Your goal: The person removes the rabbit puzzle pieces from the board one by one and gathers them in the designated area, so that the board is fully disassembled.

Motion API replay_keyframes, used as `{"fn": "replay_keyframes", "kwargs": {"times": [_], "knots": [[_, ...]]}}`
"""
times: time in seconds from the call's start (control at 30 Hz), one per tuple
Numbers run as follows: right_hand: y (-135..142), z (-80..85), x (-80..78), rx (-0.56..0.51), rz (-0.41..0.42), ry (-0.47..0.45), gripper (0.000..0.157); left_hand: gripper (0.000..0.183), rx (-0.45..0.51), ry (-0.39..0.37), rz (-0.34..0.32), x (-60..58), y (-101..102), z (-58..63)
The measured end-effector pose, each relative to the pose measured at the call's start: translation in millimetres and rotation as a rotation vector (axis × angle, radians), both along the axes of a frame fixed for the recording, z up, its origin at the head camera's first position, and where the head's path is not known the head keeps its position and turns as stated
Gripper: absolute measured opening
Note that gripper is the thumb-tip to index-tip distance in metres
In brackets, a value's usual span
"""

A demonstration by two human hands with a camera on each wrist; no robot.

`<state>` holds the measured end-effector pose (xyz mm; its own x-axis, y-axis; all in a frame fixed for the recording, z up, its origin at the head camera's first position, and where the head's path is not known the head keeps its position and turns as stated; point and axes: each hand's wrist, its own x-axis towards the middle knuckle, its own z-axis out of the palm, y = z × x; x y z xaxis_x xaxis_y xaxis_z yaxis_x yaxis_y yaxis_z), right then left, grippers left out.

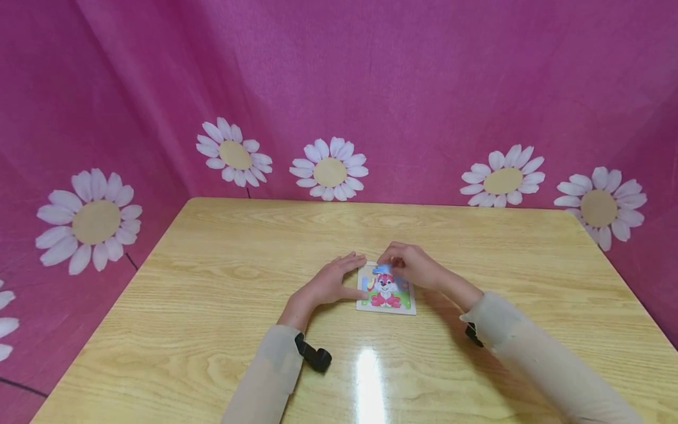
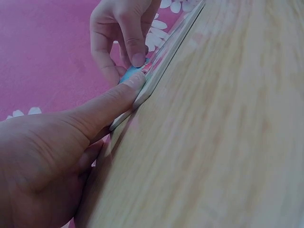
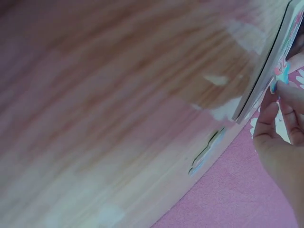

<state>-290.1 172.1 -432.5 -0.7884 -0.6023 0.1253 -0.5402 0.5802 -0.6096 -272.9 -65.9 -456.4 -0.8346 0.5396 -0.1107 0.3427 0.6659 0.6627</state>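
Observation:
A small square jigsaw puzzle (image 1: 385, 311) with a pale frame lies on the table, showing a red-and-white cartoon animal. My left hand (image 1: 327, 284) rests at its left side, the thumb (image 2: 111, 105) on the edge and the fingers extended toward the far left corner. Over the puzzle's upper part, my right hand (image 1: 415, 265) pinches a blue puzzle piece (image 2: 130, 73) between thumb and fingers. The piece is low against the picture; whether it sits in the frame I cannot tell. My right hand hides the puzzle's upper right corner in the head view.
Another puzzle piece (image 3: 206, 153) lies on the table beside the puzzle in the right wrist view. The wooden table (image 1: 238, 265) reaches back to a pink curtain (image 1: 402, 88) with large white daisies. Light glares on the table's near part.

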Motion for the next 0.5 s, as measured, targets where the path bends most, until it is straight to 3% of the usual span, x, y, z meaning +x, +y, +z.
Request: {"fn": "replay_keyframes", "kwargs": {"times": [0.5], "knots": [[-0.2,1.3,0.8,-0.053,-0.042,-0.019,0.023,0.079,-0.003,-0.007,0.007,0.3,0.1,0.3]]}}
